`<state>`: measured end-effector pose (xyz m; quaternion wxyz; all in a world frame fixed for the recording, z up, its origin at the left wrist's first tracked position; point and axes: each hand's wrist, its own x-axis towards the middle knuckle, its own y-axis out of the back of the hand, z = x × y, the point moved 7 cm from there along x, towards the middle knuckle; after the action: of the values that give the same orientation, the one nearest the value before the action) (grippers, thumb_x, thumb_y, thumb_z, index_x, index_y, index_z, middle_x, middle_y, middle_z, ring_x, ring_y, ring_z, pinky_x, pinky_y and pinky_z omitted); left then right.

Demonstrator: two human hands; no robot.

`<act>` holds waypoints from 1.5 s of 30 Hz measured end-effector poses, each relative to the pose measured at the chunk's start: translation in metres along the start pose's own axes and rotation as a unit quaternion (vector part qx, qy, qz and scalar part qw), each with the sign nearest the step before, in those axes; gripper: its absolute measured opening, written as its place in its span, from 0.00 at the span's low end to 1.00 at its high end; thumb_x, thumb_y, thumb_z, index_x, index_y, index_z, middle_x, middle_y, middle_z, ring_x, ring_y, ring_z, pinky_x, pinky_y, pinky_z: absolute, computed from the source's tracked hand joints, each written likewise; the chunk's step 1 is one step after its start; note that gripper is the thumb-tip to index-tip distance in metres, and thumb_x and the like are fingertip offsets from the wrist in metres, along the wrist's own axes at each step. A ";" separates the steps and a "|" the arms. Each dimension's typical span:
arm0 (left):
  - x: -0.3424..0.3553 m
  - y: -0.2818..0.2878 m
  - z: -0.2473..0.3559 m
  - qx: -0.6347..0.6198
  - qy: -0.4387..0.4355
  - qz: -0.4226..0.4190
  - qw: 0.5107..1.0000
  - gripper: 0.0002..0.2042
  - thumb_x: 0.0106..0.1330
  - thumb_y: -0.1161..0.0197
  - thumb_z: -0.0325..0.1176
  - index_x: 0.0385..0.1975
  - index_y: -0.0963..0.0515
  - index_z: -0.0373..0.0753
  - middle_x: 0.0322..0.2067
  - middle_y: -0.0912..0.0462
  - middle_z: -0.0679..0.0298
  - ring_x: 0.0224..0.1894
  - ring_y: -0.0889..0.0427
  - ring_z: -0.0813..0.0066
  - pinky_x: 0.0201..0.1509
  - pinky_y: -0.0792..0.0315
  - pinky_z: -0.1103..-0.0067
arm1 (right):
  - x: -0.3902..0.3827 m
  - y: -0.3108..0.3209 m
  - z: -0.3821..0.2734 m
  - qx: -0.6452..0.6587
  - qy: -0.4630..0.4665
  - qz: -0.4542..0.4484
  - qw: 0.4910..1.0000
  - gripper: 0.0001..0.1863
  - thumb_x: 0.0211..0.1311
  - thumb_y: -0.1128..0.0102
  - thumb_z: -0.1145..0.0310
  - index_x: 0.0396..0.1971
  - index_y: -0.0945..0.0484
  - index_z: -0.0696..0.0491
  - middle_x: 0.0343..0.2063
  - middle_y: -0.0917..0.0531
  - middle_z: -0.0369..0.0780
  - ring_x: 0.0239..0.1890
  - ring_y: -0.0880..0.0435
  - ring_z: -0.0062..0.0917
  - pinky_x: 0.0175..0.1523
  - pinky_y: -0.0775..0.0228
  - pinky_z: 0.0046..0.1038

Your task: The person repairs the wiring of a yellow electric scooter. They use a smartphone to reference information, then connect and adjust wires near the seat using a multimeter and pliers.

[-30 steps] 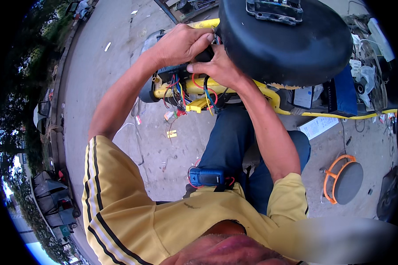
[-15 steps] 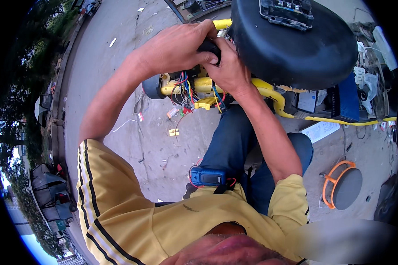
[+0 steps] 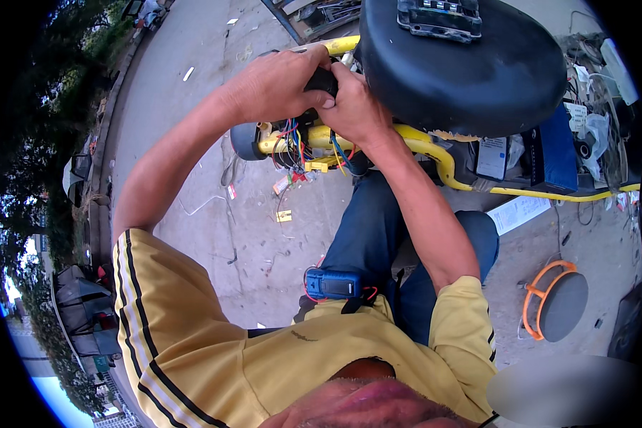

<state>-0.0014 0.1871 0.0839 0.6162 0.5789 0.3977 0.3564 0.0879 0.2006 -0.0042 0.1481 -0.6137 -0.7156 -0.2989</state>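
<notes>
My left hand [image 3: 282, 84] grips a black part [image 3: 318, 87] from the back and left, fingers curled over it. My right hand [image 3: 357, 108] is closed round the right side of that part, touching my left thumb. Both are on a yellow tubular frame [image 3: 417, 140] beside a large black seat [image 3: 460, 82] with a metal bracket on top. Beneath my hands hang bundles of coloured wires [image 3: 339, 153] and a yellow connector [image 3: 315, 165]. What exactly the black part is, I cannot make out.
A blue meter [image 3: 333, 284] with red leads rests at my waist. An orange-rimmed round stool [image 3: 563, 307] stands at right on the littered pavement [image 3: 264, 250]. A phone [image 3: 490, 157] and blue box [image 3: 553, 150] lie in the frame's footboard. Parked vehicles [image 3: 82, 307] line the left.
My hands moved slightly up and right, then back left a little. My left fingers have wrapped further over the black part, and my right thumb has drawn in toward it.
</notes>
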 end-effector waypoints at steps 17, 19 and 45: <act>-0.013 -0.011 0.016 0.133 0.079 0.041 0.987 0.21 0.68 0.32 0.51 0.45 0.24 0.39 0.34 0.12 0.52 0.33 0.12 0.51 0.38 0.20 0.63 | 0.001 -0.009 0.016 -0.069 0.058 0.004 0.996 0.19 0.44 0.24 0.68 0.35 0.20 0.61 0.33 0.16 0.52 0.40 0.14 0.46 0.47 0.22 0.40; -0.012 -0.009 0.012 0.106 0.091 0.020 0.990 0.22 0.68 0.32 0.52 0.46 0.24 0.39 0.34 0.12 0.53 0.32 0.11 0.52 0.38 0.19 0.65 | -0.001 -0.018 0.020 -0.065 0.104 0.035 0.992 0.19 0.44 0.24 0.67 0.34 0.22 0.57 0.34 0.16 0.48 0.41 0.15 0.44 0.46 0.23 0.40; -0.008 -0.017 -0.006 -0.014 -0.027 -0.009 0.999 0.29 0.68 0.37 0.62 0.44 0.26 0.35 0.26 0.22 0.48 0.29 0.18 0.47 0.36 0.24 0.65 | 0.000 -0.009 0.003 0.101 0.198 0.006 0.975 0.16 0.42 0.27 0.68 0.33 0.18 0.56 0.26 0.14 0.50 0.29 0.11 0.44 0.36 0.18 0.35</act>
<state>-0.0105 0.1808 0.0677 0.6380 0.5761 0.3810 0.3404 0.0799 0.2018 -0.0093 0.3501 -0.5288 -0.6947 -0.3393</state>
